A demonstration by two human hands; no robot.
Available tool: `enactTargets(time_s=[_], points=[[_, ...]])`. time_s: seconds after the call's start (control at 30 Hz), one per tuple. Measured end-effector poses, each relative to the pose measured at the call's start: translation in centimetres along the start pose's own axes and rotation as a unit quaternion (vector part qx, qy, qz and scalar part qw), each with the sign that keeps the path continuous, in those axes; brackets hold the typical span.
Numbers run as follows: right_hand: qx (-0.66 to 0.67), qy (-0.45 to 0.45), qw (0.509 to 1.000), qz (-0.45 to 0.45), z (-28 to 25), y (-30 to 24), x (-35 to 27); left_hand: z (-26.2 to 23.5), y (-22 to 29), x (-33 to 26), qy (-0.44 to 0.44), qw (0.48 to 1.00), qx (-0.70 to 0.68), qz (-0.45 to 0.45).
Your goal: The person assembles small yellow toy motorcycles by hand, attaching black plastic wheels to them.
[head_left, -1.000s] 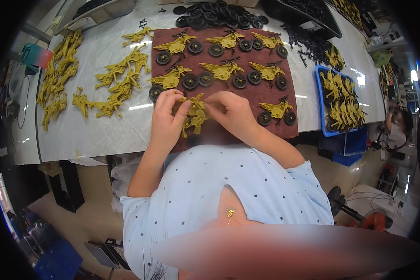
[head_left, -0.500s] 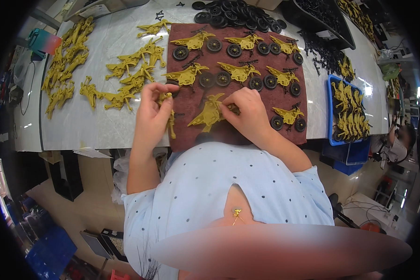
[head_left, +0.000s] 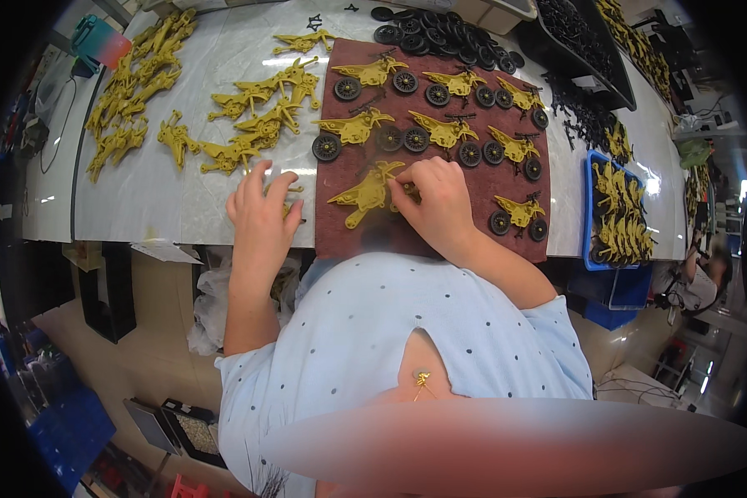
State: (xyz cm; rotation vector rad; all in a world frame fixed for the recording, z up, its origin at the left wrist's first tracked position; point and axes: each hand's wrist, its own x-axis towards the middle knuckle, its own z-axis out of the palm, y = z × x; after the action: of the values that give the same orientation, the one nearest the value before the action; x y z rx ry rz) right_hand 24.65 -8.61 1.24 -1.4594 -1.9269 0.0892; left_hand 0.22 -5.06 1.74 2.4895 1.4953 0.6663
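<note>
My left hand (head_left: 260, 214) is over the light table left of the dark red cloth (head_left: 340, 236), fingers spread. Beside its fingertips is a small yellow plastic piece (head_left: 295, 189), mostly hidden by the hand. At the near part of the cloth, my right hand (head_left: 436, 203) pinches the right side of a yellow toy motorcycle body (head_left: 365, 192), which has no wheels visible on it. Farther back on the cloth stand several yellow toy motorcycles (head_left: 444, 131) with black wheels and handlebars; one more toy motorcycle (head_left: 519, 214) sits to the right of my right hand.
Loose yellow body parts (head_left: 261, 129) lie left of the cloth, with a larger heap (head_left: 133, 91) farther left. Black wheels (head_left: 440, 33) are piled behind it. On the right are a black bin (head_left: 574, 50), small black parts (head_left: 577, 112) and a blue tray (head_left: 589, 212) of yellow parts.
My left hand has opened from its pinch on the yellow piece and moved left off the cloth. My right hand keeps its pinch on the motorcycle body. The view has shifted slightly.
</note>
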Motion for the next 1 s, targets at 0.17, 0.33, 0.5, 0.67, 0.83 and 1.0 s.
enactTargets(time_s=[0.17,0.33,0.5,0.67,0.83,1.0], points=[[-0.053,0.014,0.998,-0.014,1.0,-0.6,0.3,0.5,0.8,-0.4,0.143,0.989,-0.040,-0.003],[-0.090,0.019,0.995,-0.049,2.0,-1.4,0.9,0.6,2.4,-1.8,0.009,0.963,-0.190,0.189],[-0.095,-0.017,0.994,-0.044,1.9,-2.1,0.3,1.6,4.2,-2.5,-0.065,0.948,-0.173,0.258],[-0.039,-0.024,0.998,-0.045,1.1,-1.6,-0.9,2.3,4.4,-3.2,-0.026,0.949,-0.114,0.292],[-0.026,-0.021,0.999,-0.029,-0.3,-0.7,-1.3,3.2,4.3,-4.0,0.026,0.945,-0.108,0.306],[-0.030,-0.092,0.995,-0.013,-1.9,0.1,-2.6,3.0,3.8,-5.0,0.102,0.935,-0.167,0.296]])
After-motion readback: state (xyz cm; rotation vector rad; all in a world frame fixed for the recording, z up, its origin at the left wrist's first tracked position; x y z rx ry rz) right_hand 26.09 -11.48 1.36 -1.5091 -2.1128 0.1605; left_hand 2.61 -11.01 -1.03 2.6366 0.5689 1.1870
